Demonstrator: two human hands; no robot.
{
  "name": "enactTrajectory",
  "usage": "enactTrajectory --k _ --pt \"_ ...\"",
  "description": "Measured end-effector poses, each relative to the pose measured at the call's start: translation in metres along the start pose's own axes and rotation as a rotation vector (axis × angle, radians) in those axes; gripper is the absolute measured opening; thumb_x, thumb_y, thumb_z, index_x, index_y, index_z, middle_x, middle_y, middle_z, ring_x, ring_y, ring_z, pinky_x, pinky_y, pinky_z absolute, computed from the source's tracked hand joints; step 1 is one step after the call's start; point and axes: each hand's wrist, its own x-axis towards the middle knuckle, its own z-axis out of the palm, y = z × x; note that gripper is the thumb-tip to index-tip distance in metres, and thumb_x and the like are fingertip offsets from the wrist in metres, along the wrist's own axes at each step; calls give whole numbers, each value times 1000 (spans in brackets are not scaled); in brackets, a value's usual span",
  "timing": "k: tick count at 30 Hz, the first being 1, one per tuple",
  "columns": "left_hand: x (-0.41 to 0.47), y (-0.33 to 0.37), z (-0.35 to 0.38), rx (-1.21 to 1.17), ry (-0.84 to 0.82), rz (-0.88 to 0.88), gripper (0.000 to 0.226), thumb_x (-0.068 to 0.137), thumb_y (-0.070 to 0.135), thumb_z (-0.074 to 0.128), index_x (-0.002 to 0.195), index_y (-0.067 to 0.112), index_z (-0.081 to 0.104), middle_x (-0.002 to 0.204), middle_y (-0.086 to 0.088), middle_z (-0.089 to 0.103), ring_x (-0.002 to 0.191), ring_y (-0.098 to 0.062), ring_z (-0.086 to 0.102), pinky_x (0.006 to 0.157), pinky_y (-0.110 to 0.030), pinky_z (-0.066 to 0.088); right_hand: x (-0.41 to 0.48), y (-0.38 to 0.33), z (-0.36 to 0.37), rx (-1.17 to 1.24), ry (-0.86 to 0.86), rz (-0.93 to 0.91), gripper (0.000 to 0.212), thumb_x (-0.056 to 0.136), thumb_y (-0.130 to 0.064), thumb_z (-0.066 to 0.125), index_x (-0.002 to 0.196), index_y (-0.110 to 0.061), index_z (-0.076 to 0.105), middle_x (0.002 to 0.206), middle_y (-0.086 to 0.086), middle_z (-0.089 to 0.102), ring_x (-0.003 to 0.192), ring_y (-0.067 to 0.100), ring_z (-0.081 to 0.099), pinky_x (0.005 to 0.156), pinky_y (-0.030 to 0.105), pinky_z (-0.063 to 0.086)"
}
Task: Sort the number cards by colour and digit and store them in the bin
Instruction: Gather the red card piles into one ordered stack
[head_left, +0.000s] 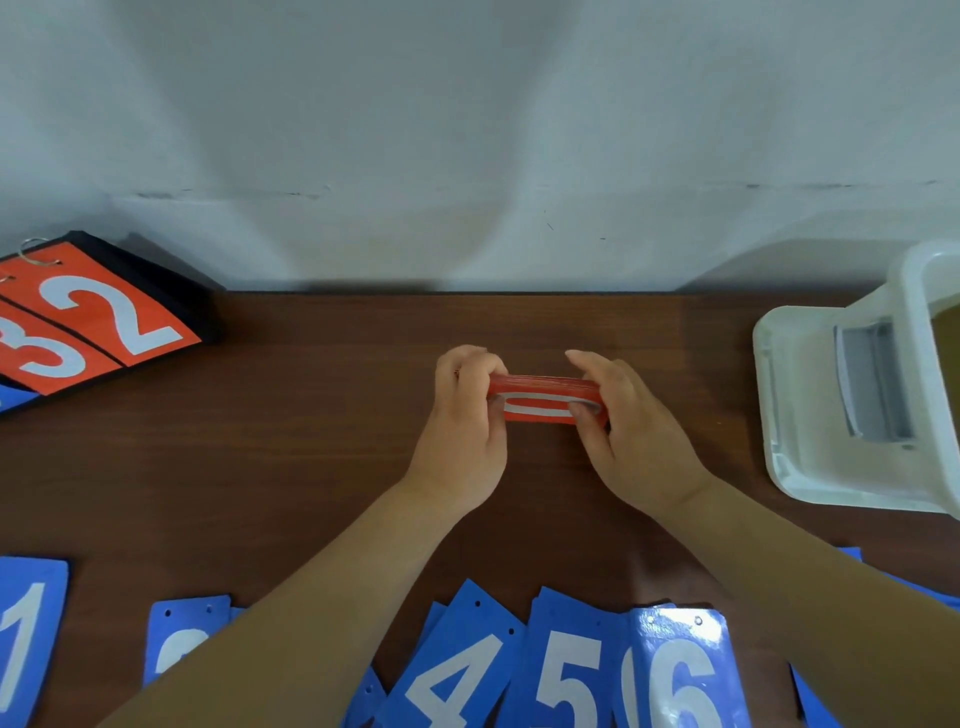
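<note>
Number cards in two colours share a dark brown wooden table (322, 441) set against a pale wall. At the right edge stands a white plastic bin (800, 364), its handled end wall facing the middle of the table and its opening partly cut off by the frame. At the far left lies a black flip scoreboard (98, 317) showing orange cards with a white 3 and 2. Along the near edge runs a loose row of blue number cards (571, 670) with white digits; 1, 4, 5 and 6 are readable, and the forearms cover others.

In the middle of the table, a thin stack of red number cards (545, 397) is held on edge, just above or on the wood; which cannot be told. Its long axis runs left to right, and a white digit, apparently a 0, shows on the near face. The left hand (462, 441) pinches the left end, and the right hand (628, 436) pinches the right end, fingers curled over the top.

The bin lies to the right of the stack, level with it, with bare table between. The right hand is nearer, so a sideways carry to the right looks likely.
</note>
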Motion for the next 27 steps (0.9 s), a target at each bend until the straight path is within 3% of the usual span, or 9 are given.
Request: enactTrajectory --k 4,6,8,10,14,18,20,23,27 --pt "6 5 -3 -7 -43 -70 32 101 12 57 123 30 44 131 4 40 108 -10 57 76 -10 47 2 -4 -2 31 5 23 45 100 -18 58 144 -18 46 133 0 55 113 0 49 95 19 47" --pt "7 11 -12 -34 -85 -126 37 103 18 53 135 33 44 137 8 44 117 -5 52 85 -11 46 3 -11 -9 79 -29 106 46 102 -23 56 146 -25 43 140 -5 52 118 -2 47 97 15 42" --pt "1 18 -25 -105 -112 -167 44 104 21 53 142 39 40 142 13 44 125 -4 49 98 -20 49 -1 -21 -21 214 -89 221 46 102 -27 56 143 -40 39 136 -14 50 112 0 56 85 12 50" --pt "-9 28 -40 -233 -133 -227 45 103 23 55 137 48 39 136 18 47 120 -6 56 89 -26 58 -9 -34 -35 400 -121 312 44 101 -24 59 130 -52 40 122 -20 52 98 -2 62 67 12 55" --pt "-41 51 -66 -467 -154 -309 37 102 18 57 118 50 50 119 13 57 99 -6 66 69 -21 58 -36 -61 -56 598 -61 314 38 97 -10 62 111 -43 51 108 -14 61 87 -4 65 66 16 53" --pt "-74 81 -84 -470 -229 -275 39 99 6 55 110 44 52 109 6 59 90 -13 68 66 -33 59 -69 -84 -75 622 -157 330 32 101 -16 56 109 -45 44 111 -4 60 93 12 66 75 32 58" --pt "-86 95 -92 -431 -252 -243 37 99 4 54 104 41 52 103 5 61 85 -9 68 70 -37 58 -85 -88 -88 532 -236 309 25 104 -24 51 109 -46 39 110 -6 59 91 11 63 71 25 54" --pt "-98 118 -102 -369 -293 -176 30 98 5 55 104 34 53 99 1 62 82 -17 66 67 -31 53 -105 -93 -114 515 -241 293 17 103 -26 52 105 -40 44 102 -7 60 83 9 61 61 19 49" --pt "-103 158 -106 -310 -366 -41 28 92 5 57 102 31 55 91 8 59 79 -10 59 69 -27 48 -121 -97 -160 538 -233 211 22 94 -10 64 89 -31 62 91 -9 68 86 9 67 71 23 52"
